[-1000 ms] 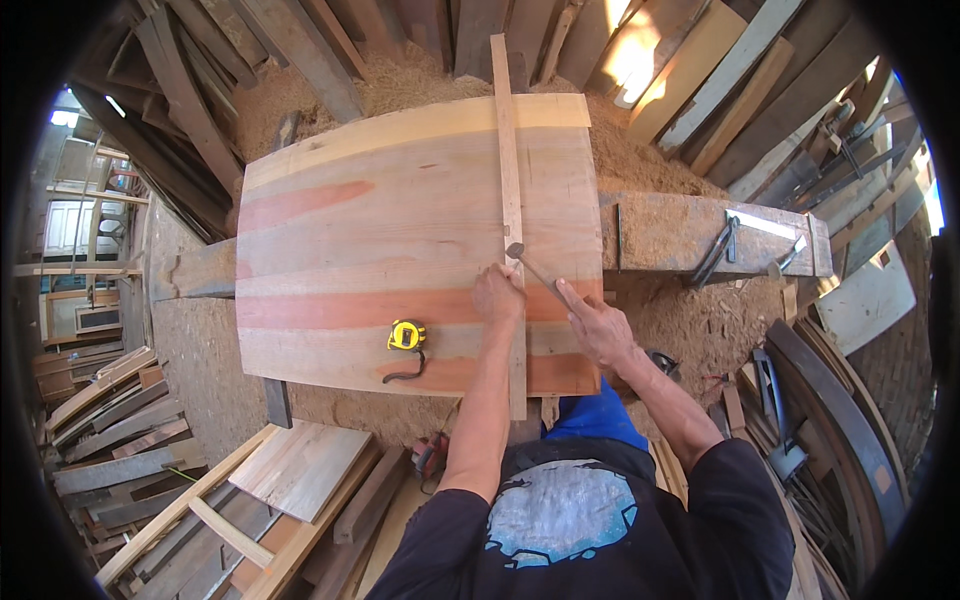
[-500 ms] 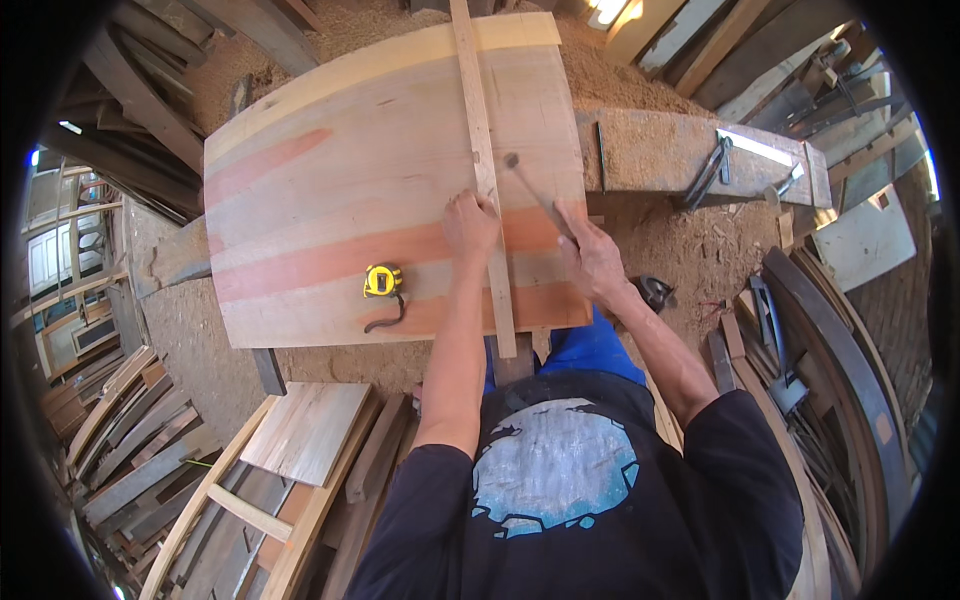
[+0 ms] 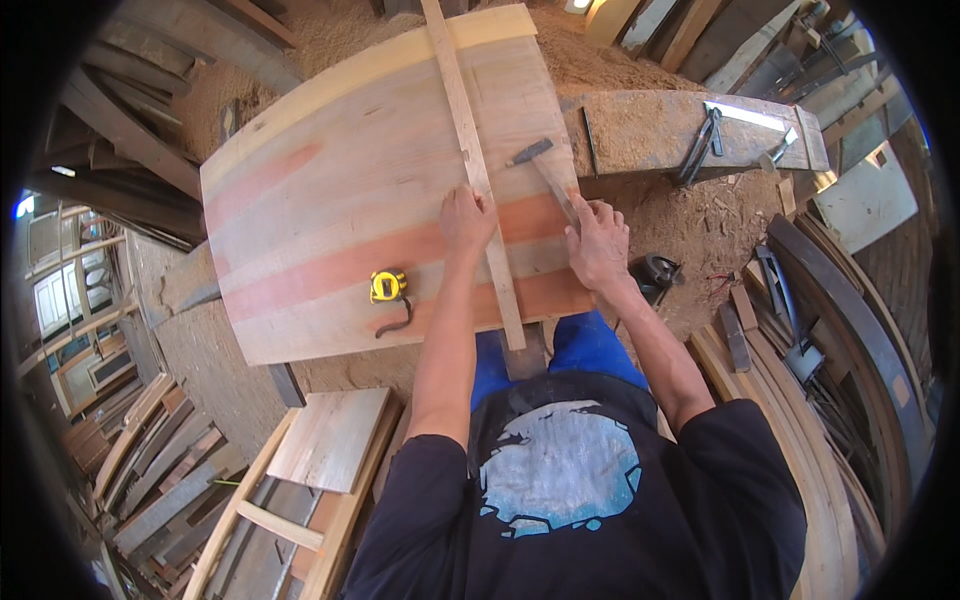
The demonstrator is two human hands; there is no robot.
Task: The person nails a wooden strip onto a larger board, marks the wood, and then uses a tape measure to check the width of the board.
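**Wooden strip runs between the two hands, nearer the left**

The wooden strip (image 3: 457, 110) lies across the curved-edged wooden panel (image 3: 340, 215), its long axis running from the far edge toward the person, far end leaning slightly left. The left hand (image 3: 465, 222) is nearer, meeting the strip's left edge with fingers curled in; whether they grip it or something small, I cannot tell. The right hand (image 3: 598, 245) is wrapped round the handle of a hammer (image 3: 531, 152), whose head points up and left, on the strip's right side and apart from it.

The strip is pale, narrow and straight, with a small darker nick on its left edge beyond the left hand. Its near end overhangs the panel's near edge.
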